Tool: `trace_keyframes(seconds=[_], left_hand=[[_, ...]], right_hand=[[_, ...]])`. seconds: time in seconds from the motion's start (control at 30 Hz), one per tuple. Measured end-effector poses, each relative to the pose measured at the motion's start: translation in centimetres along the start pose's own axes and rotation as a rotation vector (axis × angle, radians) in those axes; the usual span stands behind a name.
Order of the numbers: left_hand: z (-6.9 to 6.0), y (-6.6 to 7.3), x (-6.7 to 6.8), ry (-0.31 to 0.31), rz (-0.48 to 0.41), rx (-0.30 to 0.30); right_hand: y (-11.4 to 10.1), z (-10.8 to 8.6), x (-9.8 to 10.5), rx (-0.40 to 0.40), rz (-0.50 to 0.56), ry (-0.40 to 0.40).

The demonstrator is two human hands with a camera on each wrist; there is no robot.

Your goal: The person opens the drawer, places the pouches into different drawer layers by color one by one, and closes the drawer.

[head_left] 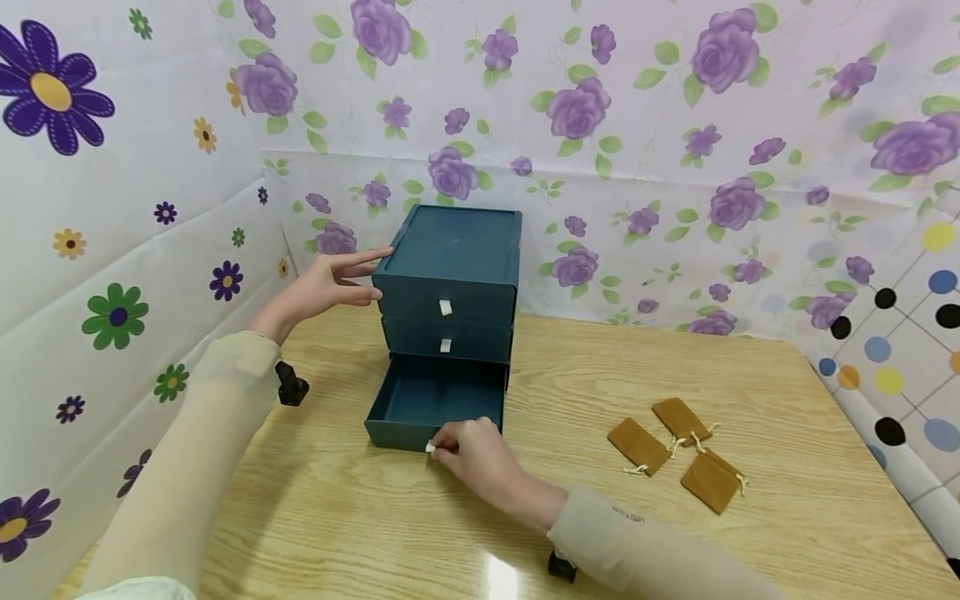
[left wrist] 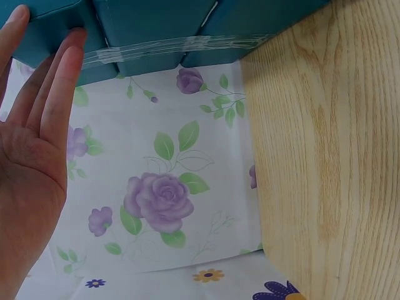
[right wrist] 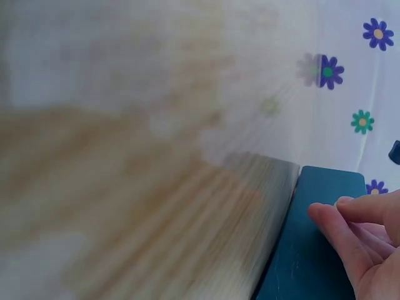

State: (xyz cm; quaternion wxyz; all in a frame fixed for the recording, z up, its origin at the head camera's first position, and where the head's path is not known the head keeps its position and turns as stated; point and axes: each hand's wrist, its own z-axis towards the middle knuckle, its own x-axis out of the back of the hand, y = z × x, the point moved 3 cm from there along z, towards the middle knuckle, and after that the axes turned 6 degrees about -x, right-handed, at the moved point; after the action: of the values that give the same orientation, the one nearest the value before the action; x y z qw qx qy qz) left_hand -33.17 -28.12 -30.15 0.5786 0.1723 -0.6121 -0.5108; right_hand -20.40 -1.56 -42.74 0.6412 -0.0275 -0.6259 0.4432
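A dark teal three-drawer box [head_left: 457,246] stands at the back of the table, its bottom drawer [head_left: 401,433] pulled out with bare floor showing. My right hand [head_left: 487,462] pinches the white tab [head_left: 431,447] on that drawer's front; the right wrist view shows the fingers [right wrist: 353,237] against the teal front panel [right wrist: 312,262]. At the box's upper left side, my left hand [head_left: 322,287] rests with extended fingers; in the left wrist view this hand [left wrist: 37,137] touches the teal side [left wrist: 150,31], which has clear tape across it. The upper two drawers are closed.
Several brown drawstring pouches [head_left: 678,417] lie on the table [head_left: 585,375] at the right. A small black object [head_left: 291,385] is beside my left forearm, another [head_left: 561,567] under my right sleeve. Flowered cloth [head_left: 562,108] hangs behind and at the left.
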Motion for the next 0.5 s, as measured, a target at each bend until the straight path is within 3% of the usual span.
trace_keyframes(seconds=[0.5], left_hand=[[0.0,0.0,0.0,0.003,0.006,-0.002]], right_hand=[[-1.8,-1.8,-0.5,-0.016,-0.047,-0.061]])
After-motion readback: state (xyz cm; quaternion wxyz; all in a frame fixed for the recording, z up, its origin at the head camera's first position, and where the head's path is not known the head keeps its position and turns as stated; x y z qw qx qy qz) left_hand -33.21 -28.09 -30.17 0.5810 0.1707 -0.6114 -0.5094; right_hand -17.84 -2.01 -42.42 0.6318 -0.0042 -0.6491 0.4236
